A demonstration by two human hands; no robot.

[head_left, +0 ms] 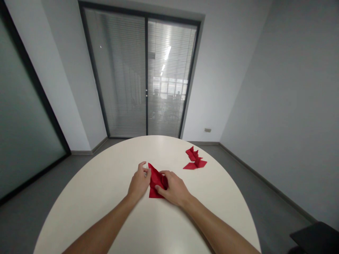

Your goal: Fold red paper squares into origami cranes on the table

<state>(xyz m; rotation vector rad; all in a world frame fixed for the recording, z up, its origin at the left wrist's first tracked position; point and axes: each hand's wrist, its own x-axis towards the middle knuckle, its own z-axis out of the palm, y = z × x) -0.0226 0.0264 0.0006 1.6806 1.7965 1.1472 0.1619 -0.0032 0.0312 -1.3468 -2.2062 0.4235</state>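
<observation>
Head view: from where I stand I count 1 red sheet, paper by its crisp creases, between 2 hands on 1 smooth, pale, round-edged bench. The right hand is clamped on a folded part, its thumb pressed over the red; the left hand sits at the left edge, fingers loosely bent, and I cannot tell whether it pinches. Farther right lie 2 pointed, folded red shapes, close together. Beyond stand 2 glass panels with slatted blinds.
</observation>
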